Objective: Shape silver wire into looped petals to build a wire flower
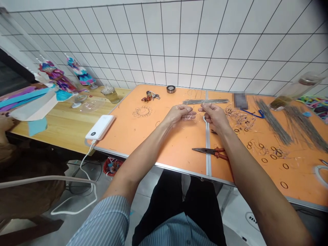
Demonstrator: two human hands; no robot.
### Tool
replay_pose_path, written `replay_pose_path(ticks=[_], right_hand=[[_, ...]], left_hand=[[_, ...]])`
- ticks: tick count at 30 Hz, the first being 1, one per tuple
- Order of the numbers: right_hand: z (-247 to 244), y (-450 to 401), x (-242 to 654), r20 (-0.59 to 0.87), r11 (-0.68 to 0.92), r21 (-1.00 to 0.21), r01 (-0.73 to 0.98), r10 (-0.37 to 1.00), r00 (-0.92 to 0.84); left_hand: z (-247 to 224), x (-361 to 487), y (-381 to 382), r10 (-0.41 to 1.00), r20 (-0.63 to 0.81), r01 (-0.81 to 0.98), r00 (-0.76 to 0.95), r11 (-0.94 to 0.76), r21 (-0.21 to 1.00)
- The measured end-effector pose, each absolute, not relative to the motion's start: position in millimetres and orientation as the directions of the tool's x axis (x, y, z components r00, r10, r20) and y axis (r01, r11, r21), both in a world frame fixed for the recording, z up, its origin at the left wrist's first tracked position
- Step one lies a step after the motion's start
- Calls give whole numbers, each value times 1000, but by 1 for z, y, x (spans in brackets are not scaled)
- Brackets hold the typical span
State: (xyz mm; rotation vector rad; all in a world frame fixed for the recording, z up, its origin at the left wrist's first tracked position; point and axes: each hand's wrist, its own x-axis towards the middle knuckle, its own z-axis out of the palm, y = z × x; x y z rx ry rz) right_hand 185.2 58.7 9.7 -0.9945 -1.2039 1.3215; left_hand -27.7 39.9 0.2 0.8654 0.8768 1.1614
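At the far left, shiny craft figures in pink, purple and turquoise [57, 77] are standing on a pale wooden worktop [58, 136], with a clear glass jar [110, 94] beside them. A white power bank [100, 127] is lying near the worktop's edge, its white cable [85, 174] trailing downward. Across on the orange worktop [123, 126], a flat flower-shaped coil of thin wire [142, 111] is resting near a small cluster of wired trinkets [150, 96] and a dark roll of tape [171, 89].

The left hand [178, 114] and right hand [215, 117] are working close together above the orange surface, both closed in a fingertip pinch on a thin silvery wire [191, 116] that is looping below them — the step in hand is this fine wire work. Beyond them, a bundle of straight grey metal rods [205, 101] is lying, while red-handled steel pliers [210, 153] are resting within reach of the right hand — the tool this wire may call for.

Further right, a tangle of fine wire [239, 118], small dark rings [274, 153] and long sheaves of grey wire [273, 119] are spreading across the worktop, with a clear glass jar [297, 90] tilting at the far edge.
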Motion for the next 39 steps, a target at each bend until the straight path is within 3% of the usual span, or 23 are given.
replay_pose_path(ticks=[12,16,19,22,25,27,29,31,33,35,37,39], right_hand=[[10,59,188,6,-38,-974,-223,981,-193],[19,59,195,-6,-59,-957,-285,983,-185],[28,60,200,-104,-168,-933,-317,972,-209],[34,58,202,-212,-314,-895,-316,925,-316],[34,56,201,-205,-340,-885,-318,898,-390],[32,56,200,-156,-289,-900,-327,912,-379],[27,57,200,-102,-225,-912,-344,935,-340],[24,58,200,-59,-171,-914,-367,953,-298],[21,60,200,-29,-131,-916,-380,964,-263],[20,60,201,-8,-99,-919,-381,972,-235],[20,59,201,5,-79,-923,-377,976,-216],[19,59,200,13,-65,-926,-371,979,-203]], left_hand=[[-8,-32,47,977,-93,-409,193,166,898],[-10,-40,55,986,163,-411,39,-133,902],[-9,-45,58,867,481,-187,-131,-498,847],[-9,-48,59,642,764,202,-61,-742,640],[-13,-50,60,486,865,436,125,-810,392],[-15,-49,60,459,864,496,206,-810,312],[-17,-46,57,477,846,512,239,-802,308],[-18,-42,53,539,817,508,206,-772,382],[-19,-37,51,650,755,465,84,-696,547],[-17,-33,50,794,601,315,-92,-550,774],[-14,-30,50,928,325,19,-183,-327,945],[-9,-29,49,995,41,-304,-92,-67,950]])
